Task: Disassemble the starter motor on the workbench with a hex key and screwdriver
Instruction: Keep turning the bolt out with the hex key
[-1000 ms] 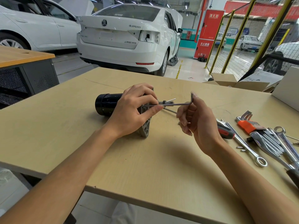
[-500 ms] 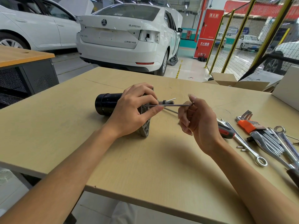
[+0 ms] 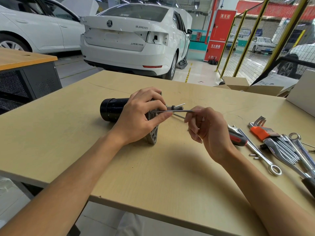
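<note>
I work at a pale tan wooden workbench (image 3: pixel 153 176) whose near edge runs diagonally across the lower frame and whose far edge crosses mid-frame. Beyond it, in the upper centre, a white sedan (image 3: pixel 133 40) stands tail-on on a shiny grey workshop floor (image 3: pixel 196 74); a second white car (image 3: pixel 34 28) fills the upper left, a red cabinet (image 3: pixel 219 33) stands in the upper centre-right, and yellow-framed mesh fencing (image 3: pixel 255 40) runs along the upper right. An orange-topped dark metal desk (image 3: pixel 25 72) sits at the left edge.

The black cylindrical starter motor (image 3: pixel 112 109) with its grey metal end flange lies on its side at the bench's centre. My left hand (image 3: pixel 141 116) grips it around the flange end, thumb and forefinger steadying the thin steel hex key (image 3: pixel 177 111) where it meets the flange. My right hand (image 3: pixel 208 128) pinches the key's other end, fingers curled round it.

At the right of the frame lie a red-and-black-handled screwdriver (image 3: pixel 237 137), mostly behind my right hand, a silver combination spanner (image 3: pixel 259 150), an orange-holdered hex key set (image 3: pixel 260 130), and further spanners (image 3: pixel 289 150) near the right edge. An open cardboard box (image 3: pixel 238 84) sits beyond the far right corner. Bare bench surface lies in front of my forearms and left of the motor.
</note>
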`<state>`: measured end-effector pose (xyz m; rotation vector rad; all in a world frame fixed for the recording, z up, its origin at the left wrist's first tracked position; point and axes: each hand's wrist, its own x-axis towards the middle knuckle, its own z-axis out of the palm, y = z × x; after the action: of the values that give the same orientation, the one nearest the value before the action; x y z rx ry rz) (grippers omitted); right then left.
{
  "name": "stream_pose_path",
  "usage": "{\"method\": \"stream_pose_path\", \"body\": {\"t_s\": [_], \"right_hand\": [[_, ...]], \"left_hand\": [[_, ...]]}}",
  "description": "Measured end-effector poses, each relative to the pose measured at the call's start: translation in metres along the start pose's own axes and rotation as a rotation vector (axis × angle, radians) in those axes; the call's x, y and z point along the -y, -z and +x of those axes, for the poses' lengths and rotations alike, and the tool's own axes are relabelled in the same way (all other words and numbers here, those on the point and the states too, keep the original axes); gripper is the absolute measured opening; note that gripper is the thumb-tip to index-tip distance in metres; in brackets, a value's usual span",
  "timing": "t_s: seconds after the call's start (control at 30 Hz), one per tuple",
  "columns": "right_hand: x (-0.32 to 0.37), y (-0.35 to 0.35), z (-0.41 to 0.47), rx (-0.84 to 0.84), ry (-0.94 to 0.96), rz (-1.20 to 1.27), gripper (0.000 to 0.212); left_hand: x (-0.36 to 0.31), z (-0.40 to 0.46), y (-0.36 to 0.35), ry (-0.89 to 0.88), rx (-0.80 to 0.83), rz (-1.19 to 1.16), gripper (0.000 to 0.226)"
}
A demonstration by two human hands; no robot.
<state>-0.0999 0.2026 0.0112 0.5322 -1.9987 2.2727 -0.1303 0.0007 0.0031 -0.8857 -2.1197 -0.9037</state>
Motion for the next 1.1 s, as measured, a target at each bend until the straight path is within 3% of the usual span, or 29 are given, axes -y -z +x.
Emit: {"method": "stream_pose_path", "body": {"t_s": [1.1], "right_hand": [[-0.0051, 0.0028, 0.0008, -0.042, 0.032, -0.072, 0.039]], "left_hand": [[-0.0004, 0.0006, -0.0003, 0.002, -0.004, -0.015, 0.033]]}}
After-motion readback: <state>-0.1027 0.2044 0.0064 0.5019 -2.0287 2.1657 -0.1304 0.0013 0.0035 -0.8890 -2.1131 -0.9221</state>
